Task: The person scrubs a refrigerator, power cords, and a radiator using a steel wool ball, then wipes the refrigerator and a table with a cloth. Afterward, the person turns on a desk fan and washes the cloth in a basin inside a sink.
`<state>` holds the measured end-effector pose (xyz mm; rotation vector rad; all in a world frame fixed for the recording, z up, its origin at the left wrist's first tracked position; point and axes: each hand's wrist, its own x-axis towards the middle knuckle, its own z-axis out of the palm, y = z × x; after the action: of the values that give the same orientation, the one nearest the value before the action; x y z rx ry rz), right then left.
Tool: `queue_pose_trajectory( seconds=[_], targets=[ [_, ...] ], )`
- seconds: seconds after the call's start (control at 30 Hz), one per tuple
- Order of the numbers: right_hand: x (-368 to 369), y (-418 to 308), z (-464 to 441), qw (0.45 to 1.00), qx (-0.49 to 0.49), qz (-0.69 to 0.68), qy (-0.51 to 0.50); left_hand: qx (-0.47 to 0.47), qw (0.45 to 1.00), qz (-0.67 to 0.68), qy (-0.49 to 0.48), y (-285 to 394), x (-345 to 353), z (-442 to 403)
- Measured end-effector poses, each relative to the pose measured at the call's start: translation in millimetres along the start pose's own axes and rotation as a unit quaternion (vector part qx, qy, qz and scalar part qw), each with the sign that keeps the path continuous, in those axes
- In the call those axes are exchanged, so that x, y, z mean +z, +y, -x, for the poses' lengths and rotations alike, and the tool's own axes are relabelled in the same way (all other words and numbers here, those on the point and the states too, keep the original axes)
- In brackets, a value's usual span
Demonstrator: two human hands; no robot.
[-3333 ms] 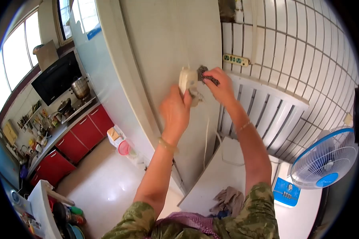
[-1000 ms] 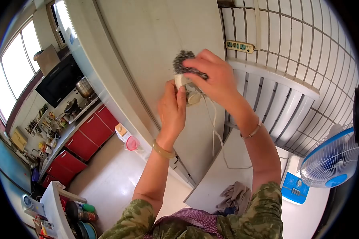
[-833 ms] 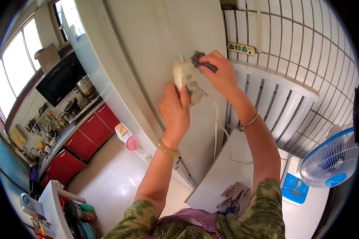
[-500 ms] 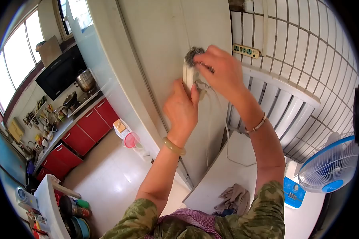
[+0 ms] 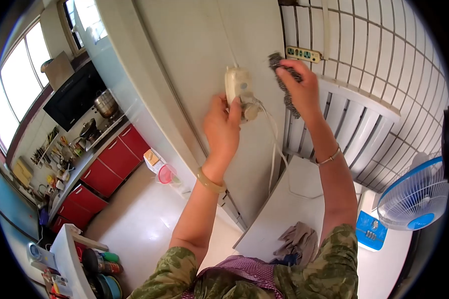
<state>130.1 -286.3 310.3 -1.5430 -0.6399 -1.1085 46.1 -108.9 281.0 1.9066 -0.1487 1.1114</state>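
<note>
My left hand (image 5: pixel 223 122) grips the lower left side of a cream power strip (image 5: pixel 239 82), which is upright in front of the pale panel. White plugs (image 5: pixel 250 110) sit in its lower part, and their white cords (image 5: pixel 274 144) hang down to the right. To the right of the strip, apart from it, my right hand (image 5: pixel 301 87) pinches a dark grey mesh scrubber (image 5: pixel 291 102), part of which dangles below the fingers.
Behind the hands stands a pale panel (image 5: pixel 184 40). A second socket strip (image 5: pixel 303 54) is on the tiled wall. Below are a white table (image 5: pixel 269 224) with a crumpled cloth (image 5: pixel 299 240), a fan (image 5: pixel 414 197) and a blue-and-white device (image 5: pixel 370 230). Red cabinets (image 5: pixel 104 174) are at left.
My right hand has moved right, off the power strip, with the scrubber now hanging longer. The strip's front and its plugs show more fully. My left hand still holds it.
</note>
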Motion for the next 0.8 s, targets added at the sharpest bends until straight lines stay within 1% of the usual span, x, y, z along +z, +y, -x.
queue_pose_trajectory(
  seconds=[0.07,0.1,0.17,0.27,0.3,0.4,0.47,0.5,0.57,0.6,0.63,0.67,0.73,0.8],
  targets=[
    [-21.7,-29.9,20.7,0.992,0.082,-0.046,0.082,-0.108,0.983,0.136,-0.051,11.5,-3.2,-2.8],
    [-34.2,-49.4,38.7,0.983,0.123,-0.066,0.123,-0.121,0.982,0.132,-0.067,14.6,-5.1,-4.3],
    [-44.4,-85.8,94.5,0.984,0.135,-0.056,0.105,-0.146,0.977,0.122,-0.099,16.0,-9.9,-8.6],
    [-16.8,-112.9,168.8,0.994,-0.020,-0.105,-0.013,-0.042,0.990,0.110,-0.075,5.7,-5.3,-11.0],
    [-1.5,-120.8,185.4,0.987,0.052,-0.148,-0.034,-0.043,0.990,0.101,-0.086,8.6,-6.2,-12.3],
    [45.7,-86.1,199.2,0.963,0.215,-0.126,0.104,-0.046,0.991,0.057,-0.109,22.7,-15.2,-13.9],
    [68.7,-68.6,191.7,0.931,0.239,-0.166,0.220,-0.040,0.993,0.010,-0.112,29.5,-19.4,-16.0],
    [75.0,-62.0,183.5,0.910,0.249,-0.185,0.276,-0.052,0.992,0.015,-0.115,32.3,-20.0,-16.3],
    [73.1,-59.4,162.4,0.940,0.180,-0.143,0.253,-0.081,0.989,0.027,-0.121,35.2,-20.7,-13.4],
    [71.1,-59.1,152.0,0.953,0.145,-0.120,0.238,-0.073,0.990,0.041,-0.113,31.6,-18.5,-12.7],
    [72.0,-59.3,142.2,0.953,0.171,-0.138,0.209,-0.067,0.991,0.056,-0.104,25.3,-15.4,-11.9],
    [74.2,-56.1,140.5,0.957,0.158,-0.143,0.199,-0.060,0.991,0.072,-0.095,21.5,-14.4,-11.7],
    [78.7,-52.3,139.7,0.963,0.132,-0.152,0.180,-0.048,0.993,0.051,-0.094,21.2,-18.0,-11.8],
    [77.2,-53.5,132.0,0.943,0.192,-0.193,0.191,-0.031,0.995,0.041,-0.083,22.5,-17.9,-12.9]
  ],
)
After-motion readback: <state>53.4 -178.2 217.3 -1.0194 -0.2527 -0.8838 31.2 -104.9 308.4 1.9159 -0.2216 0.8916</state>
